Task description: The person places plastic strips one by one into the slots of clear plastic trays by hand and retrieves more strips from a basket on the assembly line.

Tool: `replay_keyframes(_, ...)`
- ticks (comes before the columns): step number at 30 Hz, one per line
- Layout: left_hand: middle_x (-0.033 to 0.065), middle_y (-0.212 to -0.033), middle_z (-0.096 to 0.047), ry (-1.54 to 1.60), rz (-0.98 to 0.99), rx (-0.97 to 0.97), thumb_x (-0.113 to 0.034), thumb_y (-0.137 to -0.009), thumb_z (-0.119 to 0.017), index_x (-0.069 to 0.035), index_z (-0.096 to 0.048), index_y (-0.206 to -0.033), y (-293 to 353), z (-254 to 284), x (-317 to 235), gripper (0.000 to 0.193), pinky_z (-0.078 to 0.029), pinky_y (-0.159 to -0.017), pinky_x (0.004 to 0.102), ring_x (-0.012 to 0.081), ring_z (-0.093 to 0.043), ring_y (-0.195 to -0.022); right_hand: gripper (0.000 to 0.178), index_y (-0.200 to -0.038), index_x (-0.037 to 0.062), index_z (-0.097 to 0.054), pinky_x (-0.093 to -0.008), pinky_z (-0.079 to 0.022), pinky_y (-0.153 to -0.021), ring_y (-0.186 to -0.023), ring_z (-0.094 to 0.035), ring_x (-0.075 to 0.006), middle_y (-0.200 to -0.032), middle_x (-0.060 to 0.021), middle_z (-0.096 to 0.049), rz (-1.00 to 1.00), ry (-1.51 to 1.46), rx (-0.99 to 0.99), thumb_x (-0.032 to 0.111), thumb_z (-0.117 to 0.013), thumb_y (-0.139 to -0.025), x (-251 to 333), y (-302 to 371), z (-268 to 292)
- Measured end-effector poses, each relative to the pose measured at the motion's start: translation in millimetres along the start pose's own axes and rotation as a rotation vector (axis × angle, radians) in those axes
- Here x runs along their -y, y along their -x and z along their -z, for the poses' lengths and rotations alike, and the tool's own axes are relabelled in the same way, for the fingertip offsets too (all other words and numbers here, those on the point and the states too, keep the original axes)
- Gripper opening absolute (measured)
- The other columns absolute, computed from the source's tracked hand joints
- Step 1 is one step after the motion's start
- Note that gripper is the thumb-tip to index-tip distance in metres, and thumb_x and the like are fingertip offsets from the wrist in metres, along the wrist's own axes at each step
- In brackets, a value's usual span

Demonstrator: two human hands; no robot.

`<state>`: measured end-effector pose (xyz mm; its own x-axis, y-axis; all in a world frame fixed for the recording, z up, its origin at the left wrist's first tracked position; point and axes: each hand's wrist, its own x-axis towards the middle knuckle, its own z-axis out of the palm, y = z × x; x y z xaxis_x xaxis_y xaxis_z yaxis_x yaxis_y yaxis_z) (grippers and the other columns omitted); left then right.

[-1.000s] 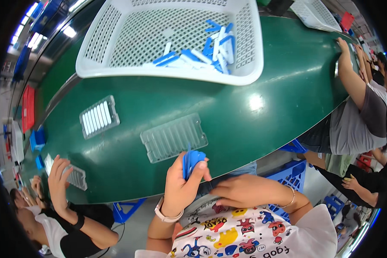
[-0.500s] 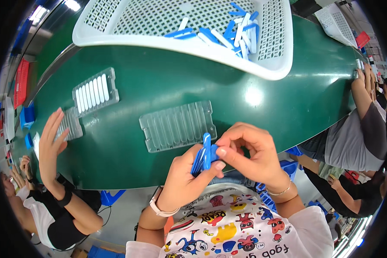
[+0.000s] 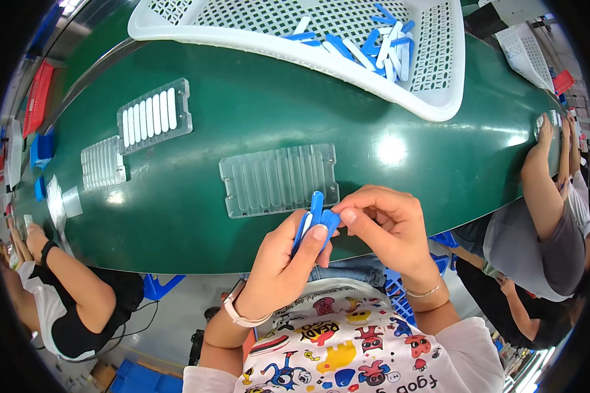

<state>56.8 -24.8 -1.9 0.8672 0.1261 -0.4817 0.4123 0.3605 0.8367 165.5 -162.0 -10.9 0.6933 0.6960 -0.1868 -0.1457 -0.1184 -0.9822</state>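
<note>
My left hand is closed around a small bunch of slim blue strips with rounded ends, a white face showing among them. They fan out between its thumb and fingers. Thumb and forefinger of my right hand pinch at the edge of the rightmost strip in the bunch; the exact contact is partly hidden by the fingers. Just beyond my hands, a clear plastic tray with long parallel grooves lies on the table, its grooves bare.
A white perforated basket holding loose blue and white strips stands at the far side of the green table. Leftward lie a clear tray with white strips and another grooved tray. Co-workers sit on both sides.
The strips in my left hand have spread into a fan, with my right fingers still at their edge. The left co-worker's hand has drawn back from the trays. My view has shifted slightly.
</note>
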Motion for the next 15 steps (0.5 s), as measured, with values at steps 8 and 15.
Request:
replay_keyframes(8,0.0014,-0.071,-0.056,0.021,-0.021,-0.012,-0.019,-0.097,-0.048,-0.002,-0.054,-0.100,3.6,-0.4,1.1,0.019,-0.041,-0.058,0.0224,0.0068,-0.053,-0.063,0.006,-0.089,-0.0020,-0.065,-0.0196,-0.044,-0.056,-0.064,-0.056,-0.0044,-0.077,-0.0032,-0.064,-0.024,0.032,0.074,0.003,-0.064,-0.085,2.8,5.7,3.1)
replay_keyframes(15,0.0009,-0.067,-0.054,0.000,-0.026,-0.057,-0.022,-0.097,-0.048,-0.003,-0.052,-0.096,7.2,5.8,4.7,0.020,-0.034,-0.050,0.0194,0.0036,-0.043,-0.056,0.007,-0.091,-0.0012,-0.063,-0.0194,-0.042,-0.055,-0.064,-0.055,-0.0043,-0.080,-0.0045,-0.065,-0.038,-0.175,-0.015,0.000,-0.064,-0.084,-0.4,6.2,-4.3)
